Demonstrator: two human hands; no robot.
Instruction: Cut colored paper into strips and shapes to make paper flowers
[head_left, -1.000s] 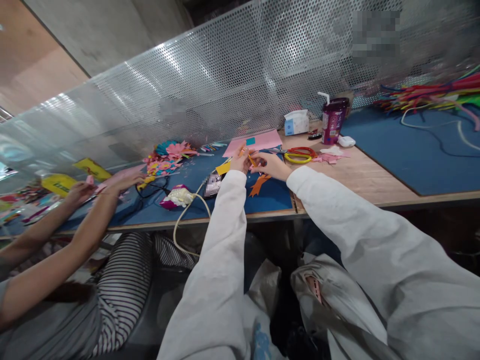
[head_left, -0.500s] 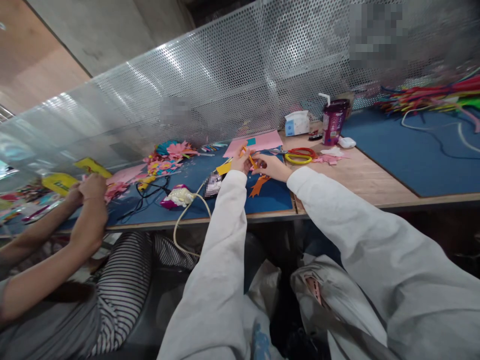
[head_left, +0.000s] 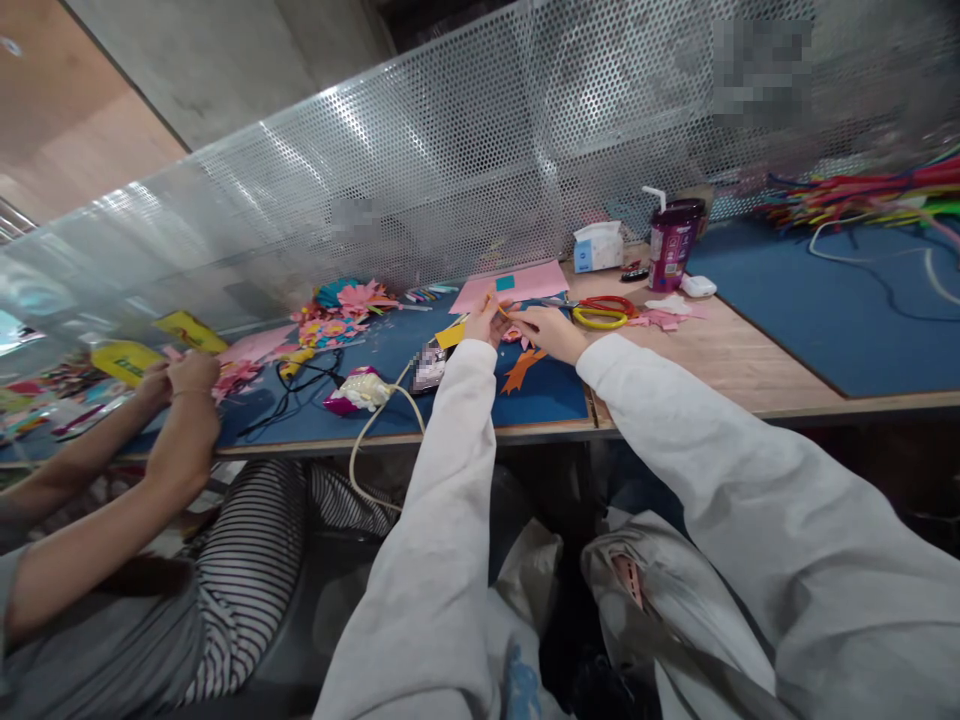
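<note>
My left hand and my right hand meet over the blue mat. Between them runs a narrow orange paper strip, its one end pinched in my left fingers and the other in my right fingertips. Just below lies an orange paper piece with a fringed end. A yellow paper piece is beside my left hand, over a phone. Behind my hands is a pink paper sheet. Scissors with red and yellow handles lie right of my right hand.
Right stand a purple cup with a straw, a tissue pack, a white case and pink paper scraps. Left are paper flowers, a cabled device and a co-worker's hands. A perforated metal screen closes the back.
My right fingers have drawn closer together on the orange strip, which now lies lower and flatter between my hands. The view has shifted slightly.
</note>
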